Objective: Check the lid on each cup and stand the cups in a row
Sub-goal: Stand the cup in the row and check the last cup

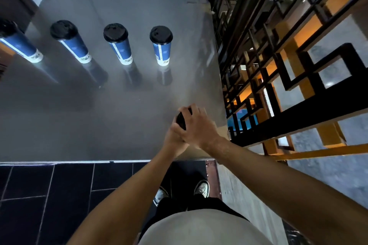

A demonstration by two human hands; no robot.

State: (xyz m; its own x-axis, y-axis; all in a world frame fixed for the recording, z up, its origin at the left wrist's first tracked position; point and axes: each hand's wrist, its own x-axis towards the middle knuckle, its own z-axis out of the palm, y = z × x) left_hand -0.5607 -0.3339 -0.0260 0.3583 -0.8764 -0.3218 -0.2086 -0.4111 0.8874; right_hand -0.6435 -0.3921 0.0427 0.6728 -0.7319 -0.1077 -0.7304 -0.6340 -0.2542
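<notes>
Several tall blue cups with black lids stand in a row across the back of the steel counter (99,121); the rightmost cup (161,45) stands upright, with others at its left (117,43) (69,40) (16,42). Near the counter's front right, both hands close over a fifth cup whose black lid (180,120) shows between the fingers. My right hand (197,125) lies over the lid from above with fingers curled round it. My left hand (174,135) grips the cup from below and the left. The cup's body is hidden.
A dark wooden lattice screen (278,55) borders the counter on the right. The counter's front edge (79,162) runs above dark floor tiles. A wall stands behind the cups.
</notes>
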